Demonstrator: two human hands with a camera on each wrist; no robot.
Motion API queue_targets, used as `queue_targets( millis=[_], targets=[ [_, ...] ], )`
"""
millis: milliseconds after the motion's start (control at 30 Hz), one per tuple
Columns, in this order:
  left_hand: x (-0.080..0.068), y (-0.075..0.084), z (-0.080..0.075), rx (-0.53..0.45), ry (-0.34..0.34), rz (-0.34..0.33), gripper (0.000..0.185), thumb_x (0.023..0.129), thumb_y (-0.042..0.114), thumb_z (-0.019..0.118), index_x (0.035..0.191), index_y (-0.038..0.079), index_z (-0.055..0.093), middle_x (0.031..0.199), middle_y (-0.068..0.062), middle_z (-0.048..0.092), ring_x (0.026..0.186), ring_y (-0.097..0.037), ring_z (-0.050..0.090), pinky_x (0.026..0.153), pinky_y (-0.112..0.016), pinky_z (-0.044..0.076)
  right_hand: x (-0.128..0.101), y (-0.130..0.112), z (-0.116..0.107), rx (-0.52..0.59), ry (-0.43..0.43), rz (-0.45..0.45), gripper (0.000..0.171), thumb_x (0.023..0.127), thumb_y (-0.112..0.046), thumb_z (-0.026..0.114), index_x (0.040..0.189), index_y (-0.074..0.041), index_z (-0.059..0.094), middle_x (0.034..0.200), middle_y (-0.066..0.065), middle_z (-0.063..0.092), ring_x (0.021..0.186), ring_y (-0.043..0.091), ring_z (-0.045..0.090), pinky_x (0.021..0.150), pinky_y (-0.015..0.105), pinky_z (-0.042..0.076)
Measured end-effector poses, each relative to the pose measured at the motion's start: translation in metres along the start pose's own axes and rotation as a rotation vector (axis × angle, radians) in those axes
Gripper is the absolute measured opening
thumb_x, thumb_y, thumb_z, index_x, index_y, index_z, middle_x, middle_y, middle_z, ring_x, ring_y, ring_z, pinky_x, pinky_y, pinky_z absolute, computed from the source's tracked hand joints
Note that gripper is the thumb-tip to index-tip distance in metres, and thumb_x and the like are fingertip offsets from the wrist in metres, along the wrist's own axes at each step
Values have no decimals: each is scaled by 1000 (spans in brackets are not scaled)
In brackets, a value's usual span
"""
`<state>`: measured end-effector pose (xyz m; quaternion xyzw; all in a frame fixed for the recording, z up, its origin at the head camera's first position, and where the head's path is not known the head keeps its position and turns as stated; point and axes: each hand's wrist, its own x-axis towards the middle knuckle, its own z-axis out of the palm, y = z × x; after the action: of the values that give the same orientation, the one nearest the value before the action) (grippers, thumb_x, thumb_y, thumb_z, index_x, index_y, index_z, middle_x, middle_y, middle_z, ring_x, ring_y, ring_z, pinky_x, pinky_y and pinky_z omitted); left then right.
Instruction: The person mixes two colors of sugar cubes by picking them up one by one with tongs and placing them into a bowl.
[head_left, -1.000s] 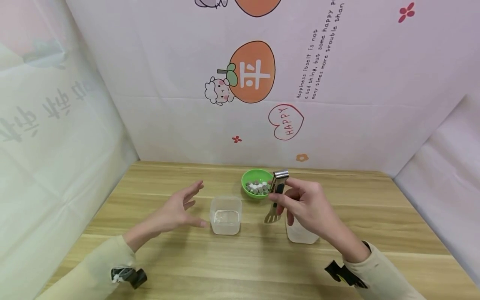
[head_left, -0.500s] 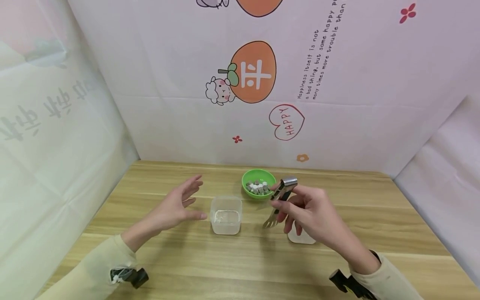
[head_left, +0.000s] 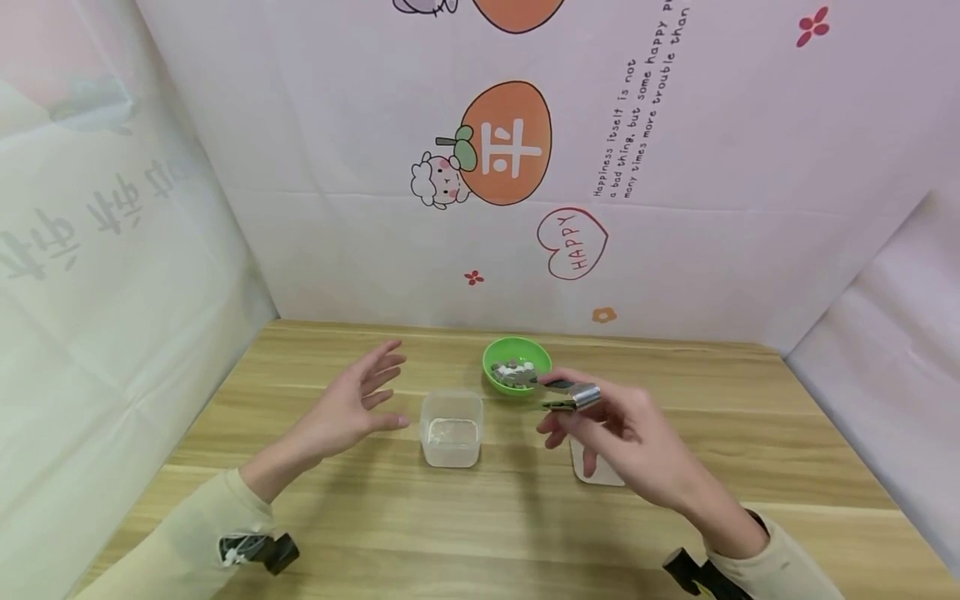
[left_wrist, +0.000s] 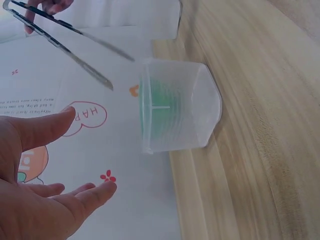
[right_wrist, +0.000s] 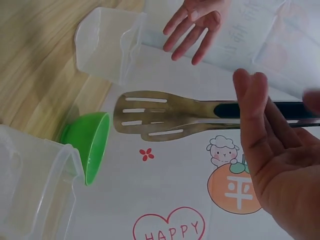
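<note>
Since the earlier frames you have swung the tongs (head_left: 551,387) from pointing down at the table to lying nearly level, their tips now reaching over the green bowl (head_left: 517,367); your left hand has barely shifted.

From the head view, your right hand (head_left: 618,442) holds the tongs by their rear end, fingers curled around the handle. The tips sit over the small grey and white pieces inside the bowl; whether they touch any piece you cannot tell. Your left hand (head_left: 347,410) hovers above the wooden table (head_left: 315,517) with fingers spread and holds nothing, just left of the clear container (head_left: 451,429). A second clear container (head_left: 596,467) sits mostly hidden under your right hand.

From the left wrist, your palm (left_wrist: 35,200) is wide and relaxed, near the clear container (left_wrist: 177,106), and the tongs (left_wrist: 67,42) show with both arms slightly parted.

From the right wrist, the slotted tong blades (right_wrist: 165,116) lie close together, level, near the green bowl (right_wrist: 92,145), with your fingers (right_wrist: 260,125) alongside the dark handle.
</note>
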<state>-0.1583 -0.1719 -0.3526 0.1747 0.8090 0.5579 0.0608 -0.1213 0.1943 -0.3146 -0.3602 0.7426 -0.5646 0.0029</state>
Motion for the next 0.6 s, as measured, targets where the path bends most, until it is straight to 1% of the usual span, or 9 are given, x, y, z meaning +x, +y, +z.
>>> queue_targets(
  millis=[67, 133, 233, 400, 600],
  targets=[
    [1, 1, 1, -9, 7, 3, 105, 85, -8, 82, 168, 8, 19, 166, -23, 33, 152, -45, 31, 121, -49, 39, -2, 1, -1, 51, -34, -22, 45, 107, 5, 34, 144, -7, 58, 105, 14, 77, 83, 27, 73, 47, 39, 60],
    [1, 1, 1, -15, 12, 5, 107, 84, -8, 84, 168, 9, 19, 166, -22, 34, 152, -43, 32, 120, -48, 40, -3, 2, -1, 99, -52, -30, 52, 105, 5, 24, 145, -5, 56, 108, 18, 75, 82, 28, 69, 46, 40, 59],
    [2, 2, 1, -18, 18, 10, 108, 83, -6, 85, 168, 10, 20, 166, -21, 35, 152, -42, 33, 120, -48, 40, -5, 4, -2, 120, -55, -17, 53, 104, 3, 21, 143, -4, 57, 106, 18, 75, 78, 28, 65, 43, 40, 56],
    [1, 3, 0, -14, 26, 9, 110, 82, -4, 87, 168, 10, 20, 165, -21, 35, 151, -43, 34, 120, -49, 41, -10, 6, -2, 123, -51, -14, 54, 102, 3, 18, 137, 2, 59, 104, 18, 75, 73, 27, 62, 39, 38, 52],
    [0, 4, -1, -27, 24, 20, 112, 80, -4, 88, 168, 11, 20, 165, -21, 35, 151, -44, 35, 120, -49, 40, -13, 8, -3, 161, -61, 12, 50, 112, -11, 17, 136, 4, 59, 105, 19, 74, 72, 26, 59, 39, 38, 53]
  ],
)
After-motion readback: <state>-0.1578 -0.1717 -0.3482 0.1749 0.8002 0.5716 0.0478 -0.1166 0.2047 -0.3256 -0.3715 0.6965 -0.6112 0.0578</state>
